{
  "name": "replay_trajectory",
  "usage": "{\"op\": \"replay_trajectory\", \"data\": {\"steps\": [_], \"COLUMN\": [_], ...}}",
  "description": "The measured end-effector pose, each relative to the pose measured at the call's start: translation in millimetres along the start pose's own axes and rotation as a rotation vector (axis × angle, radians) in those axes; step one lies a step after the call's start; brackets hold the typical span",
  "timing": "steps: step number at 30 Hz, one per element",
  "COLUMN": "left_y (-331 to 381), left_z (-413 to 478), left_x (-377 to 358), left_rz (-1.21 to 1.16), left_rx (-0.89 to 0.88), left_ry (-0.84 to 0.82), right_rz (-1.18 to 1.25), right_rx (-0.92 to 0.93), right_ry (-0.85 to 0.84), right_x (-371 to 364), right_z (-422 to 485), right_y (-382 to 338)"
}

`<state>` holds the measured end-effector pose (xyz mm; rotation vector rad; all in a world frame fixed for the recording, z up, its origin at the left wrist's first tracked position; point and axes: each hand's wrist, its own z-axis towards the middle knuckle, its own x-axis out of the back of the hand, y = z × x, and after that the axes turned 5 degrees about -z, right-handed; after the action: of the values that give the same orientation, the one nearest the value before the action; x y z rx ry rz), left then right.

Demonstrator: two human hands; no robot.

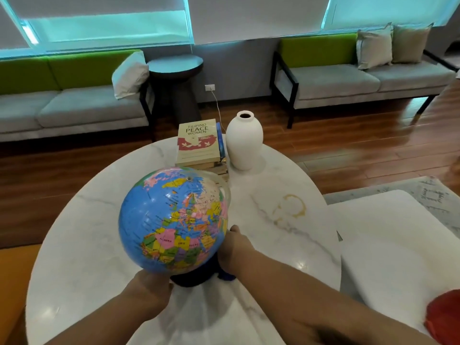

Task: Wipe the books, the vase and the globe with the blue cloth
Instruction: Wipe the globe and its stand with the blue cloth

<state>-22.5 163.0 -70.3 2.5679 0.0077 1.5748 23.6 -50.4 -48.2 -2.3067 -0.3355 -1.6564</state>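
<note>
A colourful globe (174, 220) on a dark blue base stands on the round white marble table (286, 232). My left hand (149, 286) holds the globe from below at its lower left. My right hand (232, 250) is against the globe's lower right side and grips the blue cloth (227, 276), of which only a dark blue corner shows under the hand. Beyond the globe lies a stack of books (198, 144), the top one titled "Filipino Peace Women". A white vase (244, 140) stands upright just right of the books.
A brownish ring stain (291, 207) marks the table right of the globe. A white block (398, 245) adjoins the table's right side, with something red (445, 312) at the lower right. Sofas and a dark round side table (175, 66) line the far wall.
</note>
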Motion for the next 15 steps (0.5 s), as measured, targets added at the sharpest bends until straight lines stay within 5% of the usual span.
{"op": "replay_trajectory", "data": {"steps": [3, 11, 15], "left_y": [-1, -4, -7], "left_z": [1, 6, 7], "left_x": [-1, -1, -2], "left_rz": [-0.068, -0.182, -0.180], "left_rx": [0.006, -0.028, -0.012], "left_ry": [0.021, 0.085, 0.055], "right_rz": [0.000, 0.073, 0.158], "right_rx": [0.131, 0.041, 0.161], "right_ry": [-0.022, 0.030, 0.038], "right_x": [-1, -16, -25], "right_z": [-5, -2, -14], "right_y": [-6, -1, 1]}}
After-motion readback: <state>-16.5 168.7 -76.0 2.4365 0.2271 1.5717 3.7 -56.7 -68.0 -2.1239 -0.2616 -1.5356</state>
